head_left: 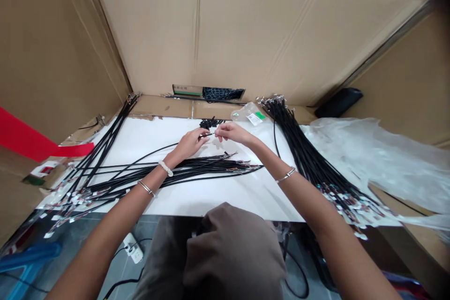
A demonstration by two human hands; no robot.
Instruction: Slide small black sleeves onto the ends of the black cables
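Left grip [190, 144] closed in a pinch on a thin black cable [206, 136], held near its end. Right grip [232, 132] nearly shut at the same end, fingertips [217, 134] on it. Cable bundle [168, 171] lies under the wrists on the white tabletop [225, 199]. Small black pieces [210, 123] just beyond the hands. Second bundle [302, 150] to the right.

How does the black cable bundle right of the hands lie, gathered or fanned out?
Both: the black cable bundle is gathered tight at its far end and fans out toward its tagged near ends.
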